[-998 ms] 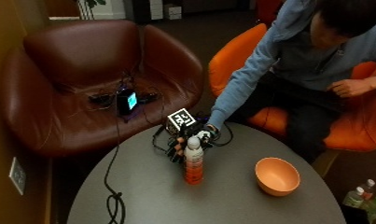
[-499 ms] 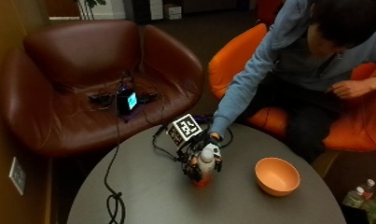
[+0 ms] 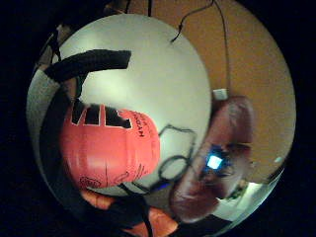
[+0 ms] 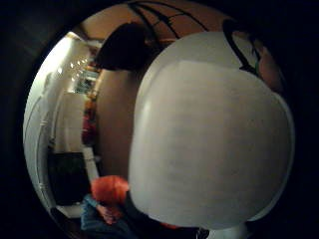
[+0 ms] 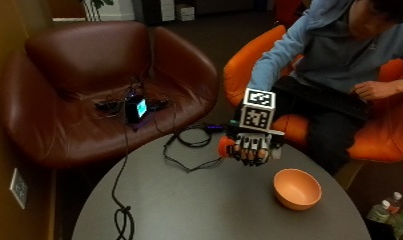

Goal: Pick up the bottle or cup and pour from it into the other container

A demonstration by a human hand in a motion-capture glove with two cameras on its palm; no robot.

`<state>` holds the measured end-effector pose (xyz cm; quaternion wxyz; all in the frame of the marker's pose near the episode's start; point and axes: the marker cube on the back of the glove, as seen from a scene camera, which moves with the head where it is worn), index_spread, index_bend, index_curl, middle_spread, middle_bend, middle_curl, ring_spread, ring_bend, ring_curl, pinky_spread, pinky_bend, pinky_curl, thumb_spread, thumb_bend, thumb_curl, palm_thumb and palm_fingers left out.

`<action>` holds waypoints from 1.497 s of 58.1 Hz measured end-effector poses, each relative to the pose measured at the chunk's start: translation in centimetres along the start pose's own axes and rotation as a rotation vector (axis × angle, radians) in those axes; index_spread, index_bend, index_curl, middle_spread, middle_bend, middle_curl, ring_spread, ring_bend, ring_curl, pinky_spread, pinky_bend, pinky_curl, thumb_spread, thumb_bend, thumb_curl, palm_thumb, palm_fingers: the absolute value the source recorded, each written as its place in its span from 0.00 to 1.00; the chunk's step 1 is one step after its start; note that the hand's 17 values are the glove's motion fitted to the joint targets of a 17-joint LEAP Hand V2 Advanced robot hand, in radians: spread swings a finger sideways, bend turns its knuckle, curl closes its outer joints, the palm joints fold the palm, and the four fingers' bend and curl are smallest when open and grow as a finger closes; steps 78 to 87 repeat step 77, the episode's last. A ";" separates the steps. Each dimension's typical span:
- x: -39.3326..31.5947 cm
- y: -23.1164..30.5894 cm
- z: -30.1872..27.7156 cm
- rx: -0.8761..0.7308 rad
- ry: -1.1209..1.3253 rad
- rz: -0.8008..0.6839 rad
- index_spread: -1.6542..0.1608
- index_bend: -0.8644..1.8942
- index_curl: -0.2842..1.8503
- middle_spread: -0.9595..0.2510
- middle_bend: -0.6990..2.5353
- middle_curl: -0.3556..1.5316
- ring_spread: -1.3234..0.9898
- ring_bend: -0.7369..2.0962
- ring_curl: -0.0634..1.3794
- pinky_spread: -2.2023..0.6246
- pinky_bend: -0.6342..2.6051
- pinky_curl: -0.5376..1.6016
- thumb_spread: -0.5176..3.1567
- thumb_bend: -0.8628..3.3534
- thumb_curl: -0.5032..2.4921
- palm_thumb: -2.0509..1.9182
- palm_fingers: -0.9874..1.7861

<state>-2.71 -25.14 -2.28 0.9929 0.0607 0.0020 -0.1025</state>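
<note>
My gloved right hand (image 5: 253, 149) grips an orange bottle (image 5: 223, 146) with a white cap (image 5: 276, 153), lifted off the round grey table (image 5: 207, 205) near its far edge. The bottle lies almost sideways in the hand, orange base toward the brown chair and cap end toward the bowl side. An orange bowl (image 5: 297, 188) sits upright on the table, lower and to the right of the hand, apart from it. In the little finger side palm view the bottle's orange label (image 3: 108, 148) is close over the table (image 3: 148, 74). The white cap (image 4: 209, 139) fills the thumb side palm view.
Black cables (image 5: 188, 150) run over the table's far and left parts, down from a lit device (image 5: 136, 107) on the brown leather chair (image 5: 88, 65). The person sits in an orange chair (image 5: 381, 135) behind the table. Small bottles (image 5: 387, 210) stand on the floor at right.
The hand has raised the bottle from the table, where it stood upright, and tipped it onto its side. The bowl has not moved.
</note>
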 end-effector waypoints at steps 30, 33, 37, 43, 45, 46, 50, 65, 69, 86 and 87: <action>-10.1 1.1 0.5 -0.221 0.760 -0.150 0.82 0.36 0.30 0.73 0.32 0.44 0.50 0.41 0.33 0.71 0.32 0.43 0.20 0.20 0.41 0.76 0.77; -10.5 1.1 0.6 -0.228 0.767 -0.151 0.82 0.36 0.30 0.73 0.32 0.45 0.50 0.41 0.33 0.71 0.32 0.43 0.21 0.20 0.41 0.76 0.77; -10.9 1.3 0.9 -0.231 0.762 -0.148 0.82 0.36 0.30 0.73 0.32 0.45 0.50 0.41 0.33 0.71 0.32 0.43 0.20 0.20 0.41 0.76 0.77; -10.8 1.3 1.0 -0.241 0.751 -0.143 0.82 0.36 0.30 0.73 0.32 0.45 0.50 0.41 0.34 0.71 0.32 0.43 0.20 0.20 0.41 0.76 0.78; -10.7 1.1 0.9 -0.241 0.747 -0.136 0.82 0.36 0.30 0.73 0.32 0.45 0.50 0.41 0.34 0.71 0.32 0.43 0.20 0.20 0.41 0.76 0.78; -10.6 1.1 0.9 -0.242 0.744 -0.134 0.82 0.36 0.30 0.73 0.32 0.45 0.50 0.41 0.34 0.71 0.32 0.43 0.20 0.20 0.41 0.76 0.78; -10.4 1.1 1.0 -0.245 0.736 -0.130 0.82 0.36 0.30 0.73 0.32 0.45 0.50 0.41 0.34 0.71 0.32 0.43 0.20 0.20 0.41 0.76 0.78; -10.2 1.4 1.4 -0.239 0.669 -0.121 0.82 0.36 0.30 0.73 0.32 0.45 0.49 0.41 0.34 0.71 0.33 0.43 0.20 0.20 0.41 0.76 0.78; -10.0 1.2 1.2 -0.232 0.642 -0.120 0.82 0.36 0.30 0.73 0.32 0.45 0.49 0.41 0.34 0.71 0.33 0.43 0.20 0.20 0.41 0.76 0.78; -9.9 1.2 1.3 -0.227 0.607 -0.107 0.82 0.36 0.30 0.73 0.32 0.45 0.49 0.41 0.34 0.71 0.33 0.43 0.20 0.20 0.42 0.76 0.78; -9.9 1.2 1.3 -0.227 0.607 -0.107 0.82 0.36 0.30 0.73 0.32 0.45 0.49 0.41 0.34 0.71 0.33 0.43 0.20 0.20 0.42 0.76 0.78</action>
